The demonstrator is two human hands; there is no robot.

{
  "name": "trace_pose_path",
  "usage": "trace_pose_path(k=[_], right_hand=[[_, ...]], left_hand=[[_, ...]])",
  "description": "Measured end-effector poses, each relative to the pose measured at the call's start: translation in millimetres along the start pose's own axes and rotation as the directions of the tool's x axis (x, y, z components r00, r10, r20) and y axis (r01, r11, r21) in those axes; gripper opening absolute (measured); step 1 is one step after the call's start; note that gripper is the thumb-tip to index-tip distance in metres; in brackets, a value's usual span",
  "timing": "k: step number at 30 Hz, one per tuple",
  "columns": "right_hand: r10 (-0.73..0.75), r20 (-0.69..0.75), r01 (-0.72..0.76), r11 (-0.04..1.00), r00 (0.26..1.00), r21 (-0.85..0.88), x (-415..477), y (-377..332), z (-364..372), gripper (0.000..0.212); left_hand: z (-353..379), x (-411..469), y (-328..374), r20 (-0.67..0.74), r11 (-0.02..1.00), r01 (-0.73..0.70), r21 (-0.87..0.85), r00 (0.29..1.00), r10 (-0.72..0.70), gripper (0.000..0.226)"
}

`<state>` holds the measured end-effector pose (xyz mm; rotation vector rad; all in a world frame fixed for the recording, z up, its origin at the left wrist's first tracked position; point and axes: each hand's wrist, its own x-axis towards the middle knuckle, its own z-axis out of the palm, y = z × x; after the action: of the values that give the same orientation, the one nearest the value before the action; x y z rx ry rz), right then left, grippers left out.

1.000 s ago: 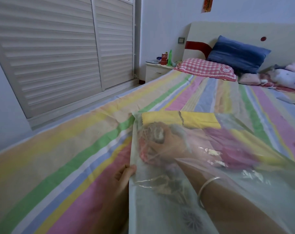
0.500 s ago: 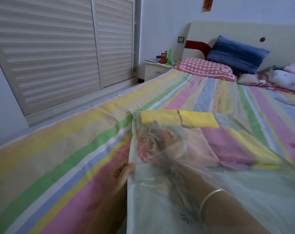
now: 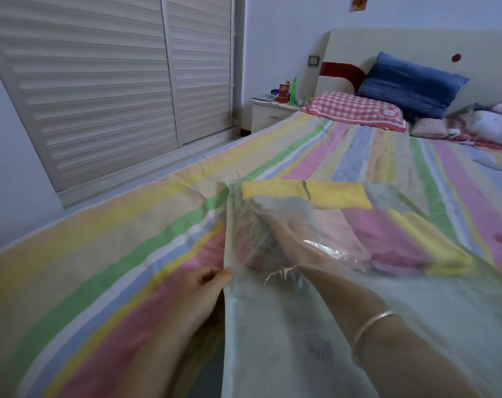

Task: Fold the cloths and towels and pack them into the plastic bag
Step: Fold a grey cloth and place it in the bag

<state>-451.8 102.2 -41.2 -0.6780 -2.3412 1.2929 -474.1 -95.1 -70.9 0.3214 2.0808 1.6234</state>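
Observation:
A large clear plastic bag [image 3: 272, 326] lies along the striped bed, its closed end away from me. My left hand [image 3: 204, 291] pinches the bag's left edge. My right hand [image 3: 293, 242] is deep inside the bag and shows only hazily through the film, resting on the folded cloths. A dark pink patterned cloth [image 3: 252, 239] lies against the bag's left wall, with a peach one [image 3: 336, 239] beside it. Across the bag's far end runs a yellow band [image 3: 330, 193]. Whether the right fingers grip anything is unclear.
The striped bedsheet [image 3: 115, 254] spreads all around the bag. A red checked pillow [image 3: 356, 110], a blue pillow [image 3: 410, 81] and a heap of pale bedding [image 3: 488, 124] lie at the headboard. A nightstand [image 3: 270, 116] and louvred wardrobe doors [image 3: 100, 81] stand left of the bed.
Inside the bag my right hand has shifted a little to the right, off the patterned cloth, which now lies by the left wall. My left hand keeps its hold on the edge.

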Motion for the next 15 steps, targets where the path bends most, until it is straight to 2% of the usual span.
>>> trace_pose_path(k=[1,2,3,4,5,7,8,11,13,15], right_hand=[[-0.017,-0.102,0.020,0.999,0.995,0.031,-10.2,2.9,-2.1,0.022],[-0.074,-0.167,0.065,0.996,0.983,-0.061,-20.5,5.4,-3.3,0.027],[-0.129,-0.160,0.099,0.978,0.979,-0.183,-28.8,7.5,-2.6,0.040],[-0.164,-0.090,0.133,0.952,0.982,-0.276,-36.1,5.8,-3.2,0.055],[-0.132,0.040,0.137,0.908,0.990,-0.395,-39.6,4.8,-2.6,0.066],[-0.044,0.232,0.189,0.731,0.972,-0.656,-40.8,6.1,-2.4,0.070],[-0.056,0.280,0.243,0.675,0.958,-0.697,-42.1,6.3,-1.4,0.069],[-0.178,0.251,0.301,0.702,0.952,-0.646,-49.1,5.5,5.9,0.067],[-0.171,0.250,0.297,0.687,0.953,-0.663,-64.0,3.1,5.0,0.064],[-0.181,0.235,0.293,0.685,0.955,-0.667,-93.5,-1.8,-4.0,0.061]], left_hand=[[-2.2,-1.8,1.1,-0.034,1.000,0.020,0.020,0.999,-0.019,0.029],[-3.0,-3.5,3.6,-0.064,0.999,0.035,0.041,0.997,-0.032,0.028],[-4.3,-7.0,7.8,-0.087,0.997,0.041,0.067,0.996,-0.035,0.028],[-6.0,-8.1,8.7,-0.114,0.994,0.034,0.107,0.993,-0.022,0.030],[-7.1,-10.4,11.0,-0.141,0.986,0.024,0.167,0.990,0.000,0.033],[-10.5,-14.7,16.5,-0.168,0.940,-0.003,0.342,0.984,0.064,0.037],[-11.8,-16.8,19.8,-0.169,0.902,-0.023,0.432,0.980,0.106,0.035],[-8.4,-35.7,38.4,-0.131,0.802,-0.108,0.588,0.965,0.226,0.025],[-0.5,-51.1,52.2,-0.076,0.755,-0.231,0.614,0.935,0.347,0.028],[13.5,-70.8,69.9,0.018,0.735,-0.397,0.550,0.885,0.465,0.020]])
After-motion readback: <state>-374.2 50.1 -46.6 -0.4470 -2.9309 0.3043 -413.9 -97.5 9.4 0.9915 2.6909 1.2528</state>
